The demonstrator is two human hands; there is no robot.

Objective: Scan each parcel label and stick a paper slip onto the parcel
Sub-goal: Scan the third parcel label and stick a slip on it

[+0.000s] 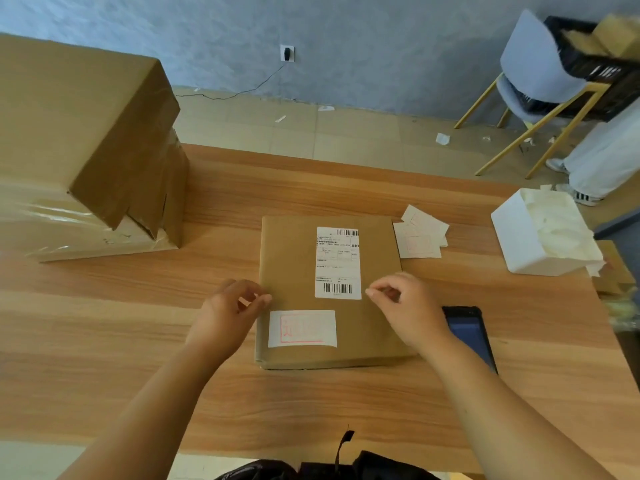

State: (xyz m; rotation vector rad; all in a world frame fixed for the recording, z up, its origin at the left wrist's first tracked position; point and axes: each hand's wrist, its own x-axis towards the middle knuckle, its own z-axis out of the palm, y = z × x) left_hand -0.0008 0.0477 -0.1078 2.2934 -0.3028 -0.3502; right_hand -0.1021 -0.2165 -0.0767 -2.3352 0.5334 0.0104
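Observation:
A flat brown parcel (294, 265) lies in the middle of the wooden table (138, 323). It carries a white shipping label (337, 263) with barcodes. A white paper slip with red print (302, 328) lies flat on its near left corner. My left hand (230, 311) hovers at the parcel's left edge, just above the slip, fingers loosely curled and holding nothing. My right hand (405, 306) is over the parcel's right edge beside the label, fingertips pinched with nothing visible between them. A dark handheld scanner (471, 336) lies on the table, partly under my right wrist.
Loose paper slips (420, 233) lie right of the parcel. A white box (540, 233) holding crumpled paper stands at the far right. Large taped cartons (86, 140) fill the table's left side. A chair (533, 71) and a person's legs (602, 150) are beyond.

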